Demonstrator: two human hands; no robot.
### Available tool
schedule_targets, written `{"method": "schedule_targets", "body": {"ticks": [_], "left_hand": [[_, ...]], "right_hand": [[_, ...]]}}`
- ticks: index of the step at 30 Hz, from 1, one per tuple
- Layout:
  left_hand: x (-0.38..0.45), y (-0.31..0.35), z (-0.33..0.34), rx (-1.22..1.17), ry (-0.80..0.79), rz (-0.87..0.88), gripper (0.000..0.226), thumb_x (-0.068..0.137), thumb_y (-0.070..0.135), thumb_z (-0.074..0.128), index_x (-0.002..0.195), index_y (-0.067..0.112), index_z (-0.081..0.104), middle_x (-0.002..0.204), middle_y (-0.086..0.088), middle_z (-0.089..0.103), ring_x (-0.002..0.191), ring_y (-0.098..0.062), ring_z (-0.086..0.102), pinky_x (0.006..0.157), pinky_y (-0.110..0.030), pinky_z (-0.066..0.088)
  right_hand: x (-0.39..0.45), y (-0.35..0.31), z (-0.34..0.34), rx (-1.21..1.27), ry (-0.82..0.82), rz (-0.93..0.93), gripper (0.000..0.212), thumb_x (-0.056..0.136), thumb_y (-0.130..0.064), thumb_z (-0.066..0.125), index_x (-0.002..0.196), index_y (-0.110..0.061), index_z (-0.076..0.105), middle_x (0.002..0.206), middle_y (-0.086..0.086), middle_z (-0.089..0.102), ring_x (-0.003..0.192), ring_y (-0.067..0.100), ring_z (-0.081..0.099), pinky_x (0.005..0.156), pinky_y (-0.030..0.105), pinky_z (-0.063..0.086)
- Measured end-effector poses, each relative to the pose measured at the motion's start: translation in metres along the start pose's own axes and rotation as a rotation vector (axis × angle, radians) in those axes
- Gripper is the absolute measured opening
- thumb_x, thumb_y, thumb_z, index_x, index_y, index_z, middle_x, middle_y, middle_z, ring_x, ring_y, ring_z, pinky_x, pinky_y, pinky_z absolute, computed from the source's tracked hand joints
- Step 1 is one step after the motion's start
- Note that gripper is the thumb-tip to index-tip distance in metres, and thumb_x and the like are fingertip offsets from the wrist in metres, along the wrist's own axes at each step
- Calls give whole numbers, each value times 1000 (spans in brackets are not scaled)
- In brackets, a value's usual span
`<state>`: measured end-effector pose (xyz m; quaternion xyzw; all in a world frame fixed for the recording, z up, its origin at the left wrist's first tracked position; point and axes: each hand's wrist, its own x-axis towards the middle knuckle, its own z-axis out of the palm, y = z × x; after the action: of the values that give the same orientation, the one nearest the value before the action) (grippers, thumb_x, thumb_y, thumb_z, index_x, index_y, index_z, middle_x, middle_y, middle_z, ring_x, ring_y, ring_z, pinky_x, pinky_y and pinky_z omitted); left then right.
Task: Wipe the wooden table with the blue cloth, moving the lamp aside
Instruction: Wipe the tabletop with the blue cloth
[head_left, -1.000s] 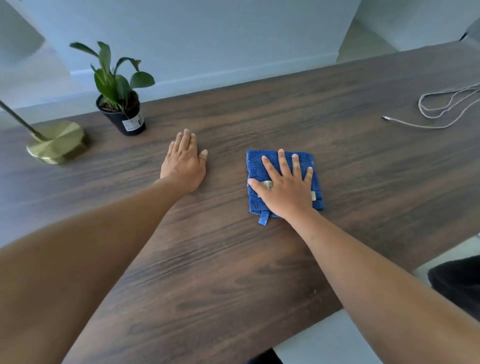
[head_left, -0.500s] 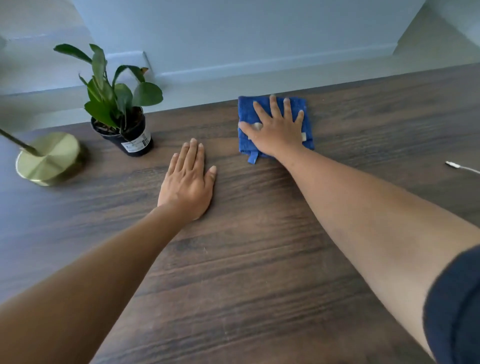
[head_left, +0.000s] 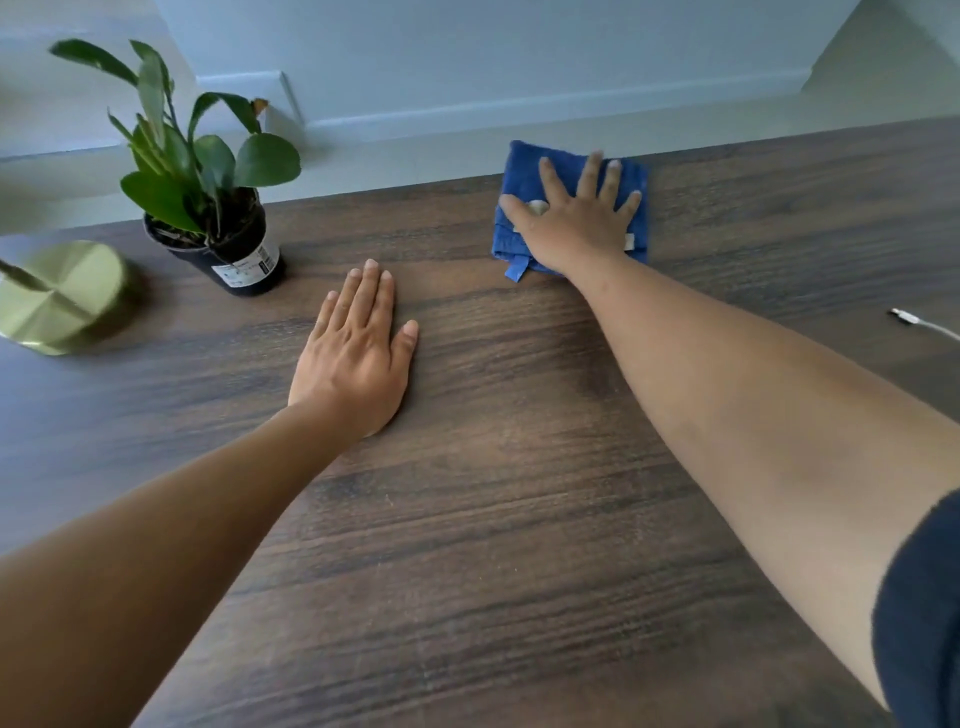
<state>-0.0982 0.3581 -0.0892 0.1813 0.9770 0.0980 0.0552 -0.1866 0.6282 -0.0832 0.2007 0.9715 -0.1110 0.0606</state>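
Bare worktop (head_left: 519, 519) lies open along the near edge, while the potted plant (head_left: 208, 208) and lamp base (head_left: 57, 296) block the far left corner.

Matt wood-grain table (head_left: 467, 519), fuzzy blue cloth (head_left: 519, 176), brushed-metal lamp base (head_left: 57, 296)

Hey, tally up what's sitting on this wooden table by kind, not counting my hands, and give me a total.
Blue cloth: 1
Potted plant: 1
Lamp base: 1
White cable: 1
Total: 4
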Motion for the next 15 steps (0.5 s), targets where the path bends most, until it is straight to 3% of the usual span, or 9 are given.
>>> {"method": "schedule_targets", "body": {"ticks": [4,7,11,15], "left_hand": [[0,1,1,0,-18,-8,68,102,53,9,158,17,-3,165,2,-12,150,-9,-15,123,-33,-7],[6,0,-3,26,-48,-5,68,102,52,11,158,15,-2,165,-1,-11,151,-13,-12,123,-33,-5],[-1,-6,-24,-6,-113,32,68,104,50,21,158,13,4,166,-3,-2,152,-17,-1,122,-33,1],[-43,-28,-36,-130,35,-61,61,105,41,29,157,10,18,164,-7,14,151,-22,13,121,-33,8]], "right_hand": [[-2,41,-14,0,-27,138,86,83,-85,15,156,-42,2,164,14,-17,149,39,-19,114,67,-10],[-14,33,-14,-3,-42,180,83,85,-83,16,156,-43,2,164,13,-19,149,39,-19,112,71,-9],[-74,-4,4,-29,-55,38,82,86,-83,15,156,-43,0,164,12,-19,149,39,-18,112,71,-10],[-153,-31,26,-40,-44,-58,82,85,-84,14,156,-44,1,165,10,-16,150,36,-16,113,69,-9]]}}
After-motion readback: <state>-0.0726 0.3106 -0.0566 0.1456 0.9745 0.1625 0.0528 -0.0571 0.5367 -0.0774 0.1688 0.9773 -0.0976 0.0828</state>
